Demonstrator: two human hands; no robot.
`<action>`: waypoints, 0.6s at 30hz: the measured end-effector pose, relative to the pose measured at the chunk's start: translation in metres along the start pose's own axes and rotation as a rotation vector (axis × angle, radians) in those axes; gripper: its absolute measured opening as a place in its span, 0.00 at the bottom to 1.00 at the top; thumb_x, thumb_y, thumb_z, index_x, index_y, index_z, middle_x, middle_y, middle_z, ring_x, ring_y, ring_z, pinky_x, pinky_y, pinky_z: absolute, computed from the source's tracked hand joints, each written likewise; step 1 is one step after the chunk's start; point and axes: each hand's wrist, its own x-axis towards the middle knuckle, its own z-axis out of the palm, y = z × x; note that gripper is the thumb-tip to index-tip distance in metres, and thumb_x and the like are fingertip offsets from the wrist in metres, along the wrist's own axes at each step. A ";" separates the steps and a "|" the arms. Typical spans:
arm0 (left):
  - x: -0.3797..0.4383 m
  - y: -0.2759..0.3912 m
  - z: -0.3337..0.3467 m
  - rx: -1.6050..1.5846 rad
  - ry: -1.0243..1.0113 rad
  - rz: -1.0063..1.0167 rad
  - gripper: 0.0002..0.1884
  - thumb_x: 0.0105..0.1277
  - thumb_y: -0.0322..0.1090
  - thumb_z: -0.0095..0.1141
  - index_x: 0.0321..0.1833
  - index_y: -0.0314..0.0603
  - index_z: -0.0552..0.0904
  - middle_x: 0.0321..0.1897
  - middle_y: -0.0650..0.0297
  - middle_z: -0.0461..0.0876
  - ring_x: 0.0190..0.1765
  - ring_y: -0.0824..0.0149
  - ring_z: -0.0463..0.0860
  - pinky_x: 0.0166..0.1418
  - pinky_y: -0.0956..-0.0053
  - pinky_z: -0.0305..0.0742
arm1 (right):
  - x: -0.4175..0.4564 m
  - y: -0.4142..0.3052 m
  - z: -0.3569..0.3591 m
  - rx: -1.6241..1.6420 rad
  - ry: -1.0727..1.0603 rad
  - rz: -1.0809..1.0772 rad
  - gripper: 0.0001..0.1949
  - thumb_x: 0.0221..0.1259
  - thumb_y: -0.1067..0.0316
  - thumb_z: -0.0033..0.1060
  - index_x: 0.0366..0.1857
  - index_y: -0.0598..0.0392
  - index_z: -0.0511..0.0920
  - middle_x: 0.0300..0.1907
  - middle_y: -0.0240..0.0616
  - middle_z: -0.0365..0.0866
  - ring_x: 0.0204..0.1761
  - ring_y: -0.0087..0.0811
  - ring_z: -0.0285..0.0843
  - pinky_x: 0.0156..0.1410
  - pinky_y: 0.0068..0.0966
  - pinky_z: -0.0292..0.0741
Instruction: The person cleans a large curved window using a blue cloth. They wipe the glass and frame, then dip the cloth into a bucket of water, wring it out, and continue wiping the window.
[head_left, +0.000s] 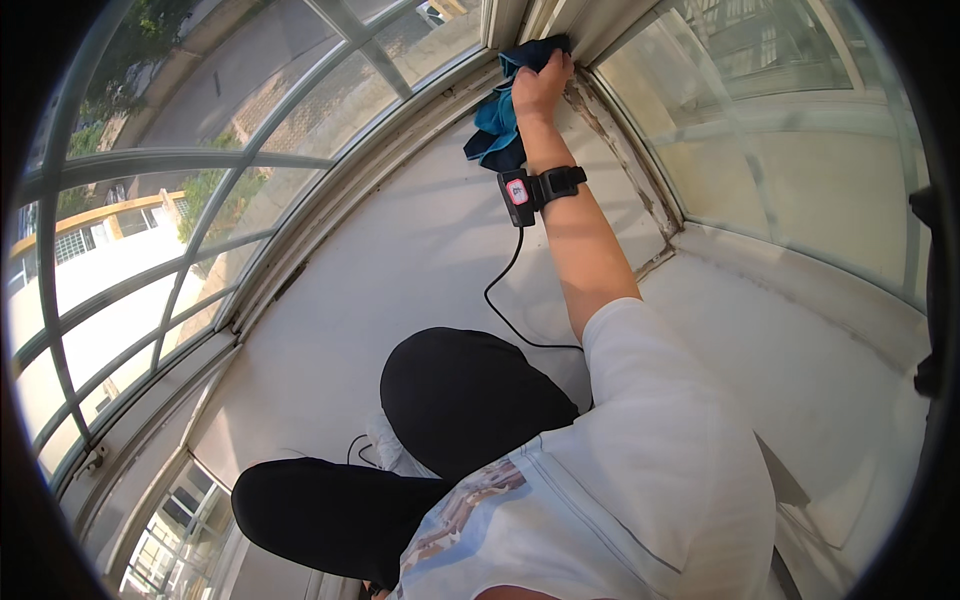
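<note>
My right hand (541, 84) reaches to the upper corner of the window ledge, its fingers closed on a dark blue and teal cloth (498, 121). The cloth is bunched against the window frame, and part of it hangs down onto the white ledge (390, 232). A black strap and a small device (517, 196) sit on my right wrist, with a black cable running from it. Only a sliver of my left hand or wrist (375, 590), with something black on it, shows at the bottom edge below my knee. Its fingers are hidden.
A window with metal bars (247, 157) runs along the left, with a road and buildings outside. Another glass pane (765, 165) stands at the right. Worn, peeling frame edges (622, 150) meet the ledge near the cloth. My black-clad knees (472, 397) are bent over the ledge.
</note>
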 end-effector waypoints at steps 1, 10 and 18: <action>-0.002 -0.009 -0.004 -0.011 -0.016 -0.002 0.29 0.69 0.52 0.56 0.70 0.48 0.69 0.52 0.57 0.83 0.48 0.62 0.83 0.42 0.64 0.80 | -0.010 0.017 0.029 -0.088 -0.078 0.095 0.30 0.58 0.74 0.52 0.67 0.73 0.68 0.68 0.65 0.68 0.72 0.64 0.62 0.80 0.43 0.60; 0.018 -0.047 -0.010 -0.209 -0.295 -0.211 0.35 0.70 0.57 0.56 0.76 0.53 0.66 0.58 0.57 0.82 0.52 0.61 0.83 0.44 0.63 0.81 | 0.070 0.019 -0.012 0.311 -0.059 0.164 0.16 0.48 0.81 0.64 0.44 0.72 0.78 0.44 0.54 0.84 0.37 0.43 0.82 0.45 0.42 0.81; 0.005 -0.060 0.011 -0.461 -0.078 -0.198 0.32 0.74 0.52 0.53 0.78 0.52 0.65 0.57 0.53 0.82 0.53 0.59 0.85 0.47 0.62 0.82 | 0.088 0.034 0.000 -1.425 -0.305 -0.487 0.18 0.54 0.64 0.69 0.50 0.53 0.84 0.53 0.43 0.86 0.54 0.46 0.84 0.57 0.44 0.81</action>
